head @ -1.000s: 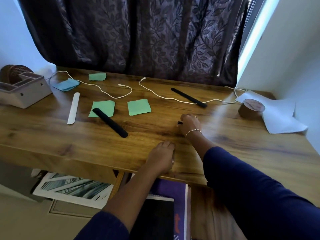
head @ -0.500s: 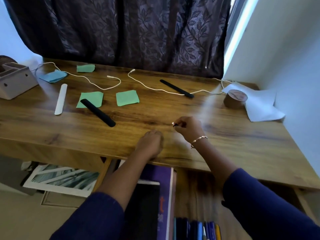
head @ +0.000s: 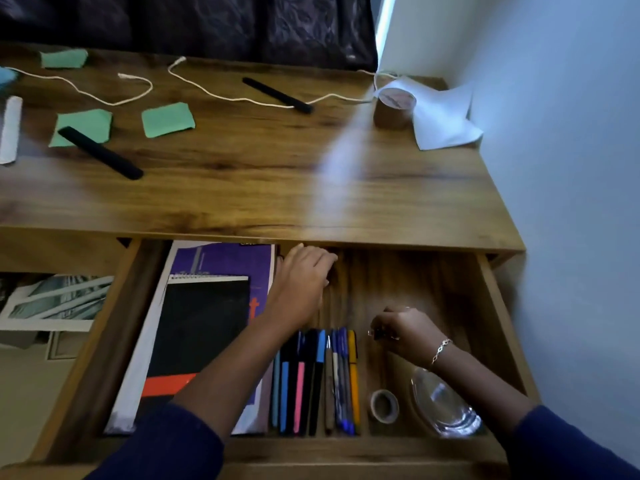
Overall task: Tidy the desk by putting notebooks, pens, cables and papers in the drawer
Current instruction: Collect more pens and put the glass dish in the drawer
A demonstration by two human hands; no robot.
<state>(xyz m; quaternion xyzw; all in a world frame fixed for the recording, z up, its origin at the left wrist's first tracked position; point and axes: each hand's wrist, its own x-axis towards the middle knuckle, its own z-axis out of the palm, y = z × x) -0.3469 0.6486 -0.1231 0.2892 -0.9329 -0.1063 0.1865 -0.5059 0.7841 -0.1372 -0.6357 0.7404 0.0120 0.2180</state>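
The desk drawer [head: 491, 306] stands pulled out. Inside lie a black spiral notebook [head: 201, 327] on a purple book [head: 225, 259], and a row of several pens [head: 318, 379]. My left hand [head: 301, 282] rests with loosely bent fingers near the drawer's back, beside the purple book. Over the bare wooden floor of the drawer, my right hand [head: 403, 332] pinches a small dark object that I cannot identify. On the desk top lie two black pens [head: 100, 153] [head: 277, 95], a white cable [head: 221, 95], green paper notes [head: 168, 119] and white paper [head: 443, 123].
A tape roll [head: 384, 406] and a clear glass dish [head: 443, 407] sit at the drawer's front right. A brown round container [head: 393, 109] stands on the desk by the white paper. A white strip [head: 9, 128] lies far left. The wall is close on the right.
Both hands have moved from the desk top down into the open drawer, the right still pinching the small object. The view has tilted down, showing the whole drawer.
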